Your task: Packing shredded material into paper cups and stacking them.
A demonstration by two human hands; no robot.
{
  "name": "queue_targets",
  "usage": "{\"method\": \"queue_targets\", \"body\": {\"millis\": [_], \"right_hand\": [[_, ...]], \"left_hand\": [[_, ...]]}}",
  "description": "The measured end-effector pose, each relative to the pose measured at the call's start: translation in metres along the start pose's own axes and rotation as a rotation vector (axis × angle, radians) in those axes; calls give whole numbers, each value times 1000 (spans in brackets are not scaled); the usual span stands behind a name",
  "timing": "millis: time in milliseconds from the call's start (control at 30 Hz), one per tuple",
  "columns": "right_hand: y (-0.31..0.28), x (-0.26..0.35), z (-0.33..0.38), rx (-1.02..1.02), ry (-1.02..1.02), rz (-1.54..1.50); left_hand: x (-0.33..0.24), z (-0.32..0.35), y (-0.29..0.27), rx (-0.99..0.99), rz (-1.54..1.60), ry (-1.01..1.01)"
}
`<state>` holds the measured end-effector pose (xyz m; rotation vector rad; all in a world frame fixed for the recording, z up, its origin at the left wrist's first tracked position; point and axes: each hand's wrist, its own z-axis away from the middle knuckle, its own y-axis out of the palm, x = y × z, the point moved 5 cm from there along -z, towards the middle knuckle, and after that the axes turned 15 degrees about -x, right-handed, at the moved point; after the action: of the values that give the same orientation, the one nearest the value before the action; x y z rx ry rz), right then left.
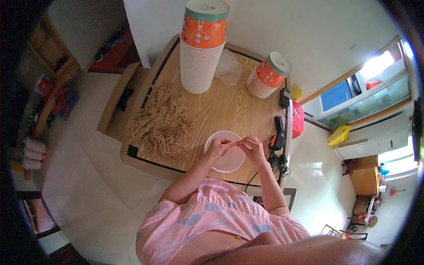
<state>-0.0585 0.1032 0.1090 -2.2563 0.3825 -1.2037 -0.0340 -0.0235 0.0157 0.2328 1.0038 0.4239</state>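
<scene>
Both hands meet over a white round paper tub (232, 162) that stands mouth up at the near edge of the table. My left hand (219, 148) has its thumb and fingers pinched together above the tub's left side. Fingertip to fingertip with it, my right hand (253, 148) is also closed in a pinch. Whatever lies between the fingers is too small to make out. A big loose heap of tan noodle-like or yarn-like strands (161, 121) spreads over the table to the left of the hands.
On the wood-grain table (216, 112) stand a tall stack of orange-and-white paper tubs (201, 57) and a shorter stack (268, 76). A clear plastic bag (229, 68) lies between them. Black power adapters (277, 142) with cables line the right edge. An open cardboard box (119, 101) sits to the left.
</scene>
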Motion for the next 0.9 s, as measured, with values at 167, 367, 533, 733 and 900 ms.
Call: {"method": "queue_targets", "body": {"millis": [167, 367, 533, 733, 900], "right_hand": [[0, 1, -2, 10, -47, 46], [3, -1, -1, 0, -49, 30], [9, -7, 1, -11, -9, 54], [18, -19, 5, -11, 59, 75], [25, -29, 7, 76, 322, 95]], "left_hand": [[-2, -1, 0, -17, -50, 52], [-14, 3, 4, -121, -72, 256], [-12, 0, 3, -159, -181, 362], [-10, -1, 5, -146, -163, 449], [-8, -3, 0, -183, -211, 452]]}}
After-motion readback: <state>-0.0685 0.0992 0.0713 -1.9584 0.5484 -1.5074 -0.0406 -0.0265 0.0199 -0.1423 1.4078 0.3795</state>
